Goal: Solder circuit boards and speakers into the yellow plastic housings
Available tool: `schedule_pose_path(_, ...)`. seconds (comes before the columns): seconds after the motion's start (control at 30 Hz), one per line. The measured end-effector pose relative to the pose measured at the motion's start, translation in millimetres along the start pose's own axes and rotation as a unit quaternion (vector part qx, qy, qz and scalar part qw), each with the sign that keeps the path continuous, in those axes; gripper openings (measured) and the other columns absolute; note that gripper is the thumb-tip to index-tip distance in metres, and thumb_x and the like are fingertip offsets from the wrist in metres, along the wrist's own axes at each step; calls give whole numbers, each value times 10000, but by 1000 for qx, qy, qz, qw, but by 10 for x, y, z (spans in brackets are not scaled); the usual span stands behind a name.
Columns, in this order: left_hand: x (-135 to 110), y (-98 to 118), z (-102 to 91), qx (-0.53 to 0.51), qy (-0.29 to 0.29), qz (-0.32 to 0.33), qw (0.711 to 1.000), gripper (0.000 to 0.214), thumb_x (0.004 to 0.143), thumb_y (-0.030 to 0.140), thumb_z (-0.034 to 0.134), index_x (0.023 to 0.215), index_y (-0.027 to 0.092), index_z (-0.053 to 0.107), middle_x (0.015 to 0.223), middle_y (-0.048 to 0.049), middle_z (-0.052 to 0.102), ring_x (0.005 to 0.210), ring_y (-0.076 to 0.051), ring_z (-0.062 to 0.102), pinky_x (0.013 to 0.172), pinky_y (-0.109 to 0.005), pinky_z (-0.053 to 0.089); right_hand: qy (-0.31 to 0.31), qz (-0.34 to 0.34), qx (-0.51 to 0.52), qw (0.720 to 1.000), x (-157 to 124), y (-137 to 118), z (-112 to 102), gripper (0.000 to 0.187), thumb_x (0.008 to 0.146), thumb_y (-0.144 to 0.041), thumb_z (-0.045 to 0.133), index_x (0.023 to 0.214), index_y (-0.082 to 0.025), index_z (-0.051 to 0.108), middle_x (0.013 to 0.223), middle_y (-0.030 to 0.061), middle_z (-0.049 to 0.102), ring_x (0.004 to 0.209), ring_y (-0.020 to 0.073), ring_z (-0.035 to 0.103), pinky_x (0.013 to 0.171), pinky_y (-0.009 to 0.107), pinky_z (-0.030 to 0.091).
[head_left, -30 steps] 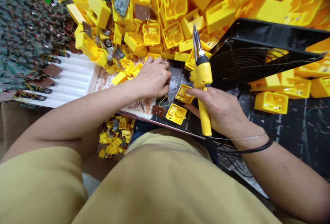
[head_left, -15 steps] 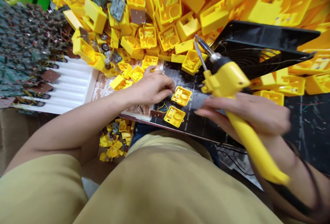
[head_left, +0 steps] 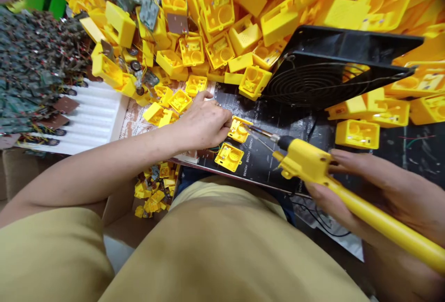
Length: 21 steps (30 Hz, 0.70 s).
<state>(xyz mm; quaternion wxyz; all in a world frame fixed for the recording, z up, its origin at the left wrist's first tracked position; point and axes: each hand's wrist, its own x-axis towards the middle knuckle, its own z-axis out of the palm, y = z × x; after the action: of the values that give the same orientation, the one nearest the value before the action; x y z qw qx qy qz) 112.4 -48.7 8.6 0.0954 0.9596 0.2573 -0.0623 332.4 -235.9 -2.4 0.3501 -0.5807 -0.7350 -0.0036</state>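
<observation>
My left hand (head_left: pixel 204 122) rests on the black mat (head_left: pixel 264 116), its fingers closed on the edge of a small yellow plastic housing (head_left: pixel 239 129). My right hand (head_left: pixel 375 186) grips a yellow soldering iron (head_left: pixel 313 165) by the handle. Its metal tip (head_left: pixel 255 130) points left and touches that housing. A second yellow housing (head_left: pixel 229 156), joined by thin wires to a brown board, lies just in front of it.
A big heap of yellow housings (head_left: pixel 222 19) fills the back. A black fan (head_left: pixel 323 75) leans at the right. A white ribbed tray (head_left: pixel 93 116) and a pile of circuit boards (head_left: pixel 31 61) are at the left. A box of small yellow parts (head_left: pixel 155 191) sits below the table edge.
The soldering iron swung down from pointing upward to lying nearly level, its tip now at the housing. My left hand stayed on the housing, which tilted slightly.
</observation>
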Motion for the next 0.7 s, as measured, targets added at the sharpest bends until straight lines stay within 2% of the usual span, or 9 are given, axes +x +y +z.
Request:
schedule_pose_path(0.2,39,24,-10,15,-3,-1,1000,243,800,214,461,748,168,694,674,-45,693,706,-183,622,1015,-430,346,-30,-67,105,992,185,-119,46,423,802,-174,724,1173,-202,523,764,8,659,678,115,652,581,201,553)
schedule_pose_path(0.37,45,33,20,34,2,8,999,244,794,225,457,721,169,683,672,-54,686,717,-195,619,995,-442,367,-50,-89,52,993,214,-113,87,120,844,-212,683,876,-185,571,740,9,651,665,107,645,627,211,571)
schedule_pose_path(0.57,39,44,49,72,24,27,997,240,800,236,459,705,173,671,648,-49,657,704,-190,599,963,-437,397,-38,-145,26,988,267,-114,99,195,786,-214,749,871,-164,582,743,22,667,643,100,636,612,211,561)
schedule_pose_path(0.7,30,36,103,131,73,68,986,228,793,223,463,679,165,652,598,-39,610,708,-197,586,936,-439,417,-41,-156,22,987,272,-104,77,169,792,-212,740,881,-190,598,772,-10,678,655,99,643,634,214,566)
